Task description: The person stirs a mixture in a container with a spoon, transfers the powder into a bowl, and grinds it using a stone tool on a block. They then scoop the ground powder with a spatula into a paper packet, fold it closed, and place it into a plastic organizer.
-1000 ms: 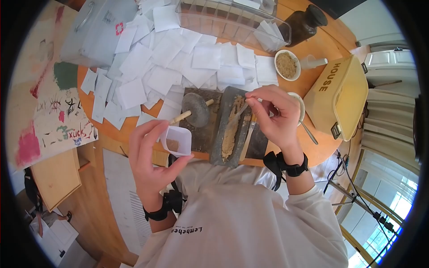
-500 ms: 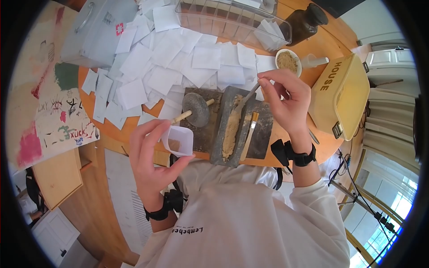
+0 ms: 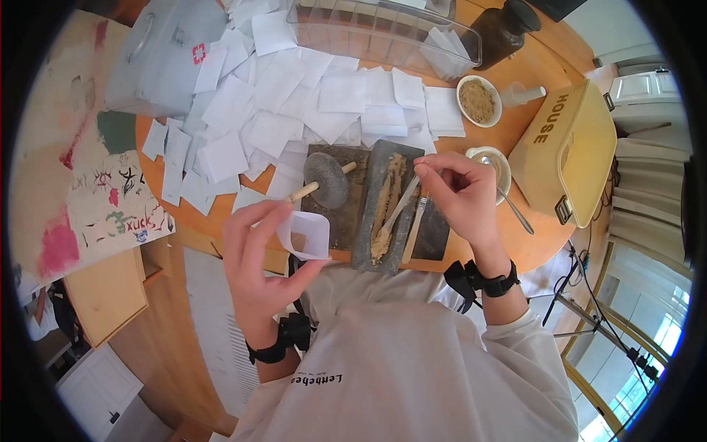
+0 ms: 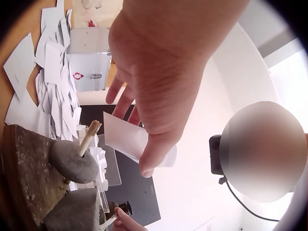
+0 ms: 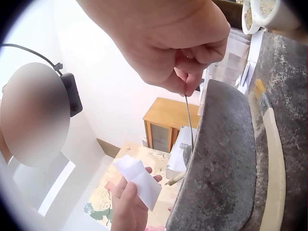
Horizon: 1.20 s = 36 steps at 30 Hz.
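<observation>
The left hand [image 3: 259, 269] holds an open white paper packet [image 3: 308, 234] between thumb and fingers, with a little brown powder inside; the left wrist view shows the packet [image 4: 126, 139] from the side. Pinched in the right hand [image 3: 469, 193] is the end of a thin metal spatula [image 3: 403, 206], its tip in tan powder [image 3: 378, 243] near the close end of a long stone trough [image 3: 362, 221]. In the right wrist view the trough's wall [image 5: 216, 159] hides the tip. A stone wheel [image 3: 326, 180] with a wooden axle lies left of the trough, and a brush [image 3: 416, 228] right of it.
White paper packets [image 3: 280, 96] cover the back left, near a metal box [image 3: 166, 59]. Behind are a clear divided tray [image 3: 368, 33] and a dark jar [image 3: 504, 33]. To the right stand a powder bowl [image 3: 479, 102], another bowl with a spoon [image 3: 505, 177] and a yellow box [image 3: 560, 147].
The right hand, raised with the spatula toward the trough's far end half a second ago, has come down and nearer the body, bringing the tip into the powder. The left hand still holds the packet.
</observation>
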### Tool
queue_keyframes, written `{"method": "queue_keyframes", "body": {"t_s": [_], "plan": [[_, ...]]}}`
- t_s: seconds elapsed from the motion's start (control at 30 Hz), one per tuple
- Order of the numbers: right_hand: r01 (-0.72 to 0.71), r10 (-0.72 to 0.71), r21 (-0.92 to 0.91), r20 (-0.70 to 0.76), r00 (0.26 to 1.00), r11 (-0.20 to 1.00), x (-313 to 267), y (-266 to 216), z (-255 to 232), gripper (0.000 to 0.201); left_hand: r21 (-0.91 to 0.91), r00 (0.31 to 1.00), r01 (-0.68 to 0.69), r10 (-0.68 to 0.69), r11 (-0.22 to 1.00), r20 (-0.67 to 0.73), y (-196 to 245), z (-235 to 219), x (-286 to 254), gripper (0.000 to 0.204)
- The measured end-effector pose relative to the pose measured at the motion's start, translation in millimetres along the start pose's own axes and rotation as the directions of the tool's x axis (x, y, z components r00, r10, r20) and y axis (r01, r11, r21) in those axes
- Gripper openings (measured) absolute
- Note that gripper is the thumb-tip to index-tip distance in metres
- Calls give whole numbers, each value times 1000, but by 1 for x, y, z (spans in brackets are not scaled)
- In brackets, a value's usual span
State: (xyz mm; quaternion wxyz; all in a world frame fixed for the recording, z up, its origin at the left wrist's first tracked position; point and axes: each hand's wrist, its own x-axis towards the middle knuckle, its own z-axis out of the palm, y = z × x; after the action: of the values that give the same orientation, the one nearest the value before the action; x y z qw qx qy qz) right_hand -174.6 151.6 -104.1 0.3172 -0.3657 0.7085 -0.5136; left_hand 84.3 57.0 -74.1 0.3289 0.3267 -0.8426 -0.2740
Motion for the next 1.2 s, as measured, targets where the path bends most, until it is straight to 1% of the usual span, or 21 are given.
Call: {"method": "queue_keyframes", "body": {"t_s": [0.03, 0.17, 0.23, 0.37, 0.43, 0.57, 0.6, 0.63, 0.67, 0.7, 0.73, 0.77, 0.9, 0.97, 1.0, 1.03, 1.07, 1.1, 1.13, 1.17, 1.2], "plan": [[-53, 53, 29, 8, 999, 998, 2, 1, -2, 10, 5, 1000, -3, 3, 1000, 0, 1, 0, 0, 66], [-68, 72, 60, -58, 996, 996, 9, -5, -11, 11, 46, 997, -38, 35, 998, 66, 8, 2, 2, 68], [-70, 97, 198, -135, 986, 978, 13, -12, -13, 13, 40, 994, -66, 62, 997, 92, 10, 7, 3, 68], [-31, 81, 237, -207, 975, 971, 16, -38, -17, 13, 53, 988, -109, 102, 993, 120, 19, 18, 9, 69], [5, 51, 302, -178, 983, 953, 14, -48, -18, 14, 23, 986, -117, 113, 993, 118, 25, 22, 13, 69], [64, -9, 318, -171, 985, 946, -1, -63, -8, 10, -46, 989, -104, 109, 993, 101, 31, 30, 18, 70], [252, -222, 161, -184, 957, 954, -6, -64, -6, 10, -74, 991, -99, 106, 992, 87, 32, 31, 18, 70], [430, -425, 0, -164, 890, 903, -10, -65, -5, 12, -104, 992, -94, 102, 990, 74, 33, 33, 19, 70], [430, -424, 3, -166, 890, 903, -13, -64, -3, 12, -102, 992, -95, 103, 990, 76, 33, 34, 19, 70], [599, -596, -16, -130, 793, 801, -15, -63, -2, 15, -120, 994, -90, 96, 989, 47, 34, 35, 20, 68], [744, -742, -29, -91, 664, 668, -17, -63, -1, 19, -140, 996, -83, 87, 987, 20, 34, 36, 20, 65], [823, -827, -91, -40, 560, 561, -17, -62, -7, 20, -141, 996, -83, 87, 987, 23, 34, 36, 19, 65], [820, -820, -43, -72, 568, 571, -27, -61, -21, 18, -163, 995, -88, 93, 983, 23, 30, 37, 17, 67], [821, -742, 9, -421, 522, 571, -24, -51, -19, 17, -167, 995, -100, 104, 981, 13, 23, 36, 12, 69], [821, -743, 9, -420, 521, 571, -21, -49, -21, 17, -288, 1000, -24, 18, 957, -23, 14, 36, 6, 72], [771, -712, -50, -425, 558, 634, -17, -46, -25, 16, -407, 996, 46, -72, 912, -48, 9, 34, 3, 75], [714, -679, -109, -433, 593, 692, -15, -44, -28, 16, -408, 996, 47, -73, 912, -48, 7, 32, 3, 75], [618, -598, -91, -394, 697, 781, -17, -45, -30, 16, -577, 952, 110, -252, 810, -173, 7, 30, 4, 79], [617, -599, -94, -393, 698, 781, -16, -43, -30, 16, -730, 862, 127, -439, 671, -253, 6, 28, 4, 84], [579, -581, -119, -345, 738, 806, -13, -39, -30, 16, -734, 861, 130, -442, 667, -250, 5, 24, 4, 84], [541, -559, -146, -296, 775, 828, -10, -35, -29, 16, -700, 878, 146, -418, 699, -233, 4, 20, 4, 85]]}}
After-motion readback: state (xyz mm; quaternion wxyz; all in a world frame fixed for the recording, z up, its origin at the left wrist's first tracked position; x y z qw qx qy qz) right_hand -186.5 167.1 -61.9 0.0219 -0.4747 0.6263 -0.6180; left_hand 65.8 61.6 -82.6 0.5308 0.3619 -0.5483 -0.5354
